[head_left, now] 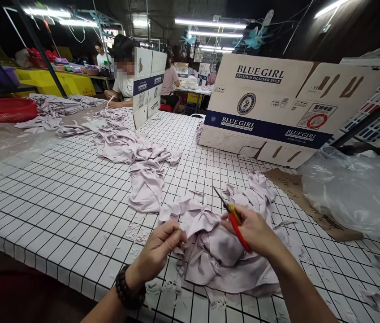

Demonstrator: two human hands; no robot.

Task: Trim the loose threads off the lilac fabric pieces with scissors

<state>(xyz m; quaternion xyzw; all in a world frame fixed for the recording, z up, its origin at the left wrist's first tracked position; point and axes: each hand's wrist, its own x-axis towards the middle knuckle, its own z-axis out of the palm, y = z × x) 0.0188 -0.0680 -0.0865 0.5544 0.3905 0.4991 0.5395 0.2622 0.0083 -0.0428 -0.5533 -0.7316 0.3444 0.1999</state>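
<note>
My left hand (163,246), with a dark beaded bracelet at the wrist, pinches the edge of a pale lilac fabric piece (198,220). In my right hand (252,229) is a pair of scissors (239,229) with red and yellow handles, its narrow blades pointing up and to the left above the cloth. Beneath both hands lies a crumpled heap of the same fabric (223,264). Small fabric scraps (138,233) are scattered on the table left of my left hand.
The grid-patterned tablecloth (75,211) carries more lilac pieces (119,143). Cardboard box panels (253,107) stand upright at the back. Brown paper (314,206) and clear plastic (354,188) lie at right. A red basket (5,110) sits far left; a co-worker (123,85) sits across.
</note>
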